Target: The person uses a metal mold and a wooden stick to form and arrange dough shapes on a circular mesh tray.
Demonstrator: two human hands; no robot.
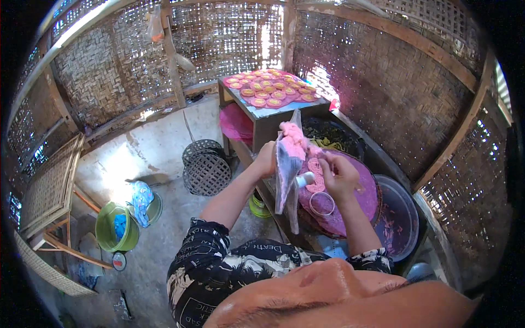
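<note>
My left hand [267, 159] grips the side of a worn wooden press [284, 180], held tilted, with a white cylinder [305, 179] at its side. A lump of soft pink dough [293, 141] sits on its upper part. My right hand [340, 176] is closed, fingers curled, with the fingertips at pink dough beside the press; what lies inside the fingers is partly hidden. Below, pink dough strands [315, 183] lie on a round purple sheet [358, 188]. A thin white ring [322, 204] rests on that sheet, near my right wrist.
A small table [261, 113] ahead bears several pink-and-yellow rounds [275, 102]. At the right stands a dark basin [402, 218] with pink scraps. Round woven trays [206, 174] lie on the floor; a green bucket [117, 227] stands left. Woven walls [377, 71] enclose the space.
</note>
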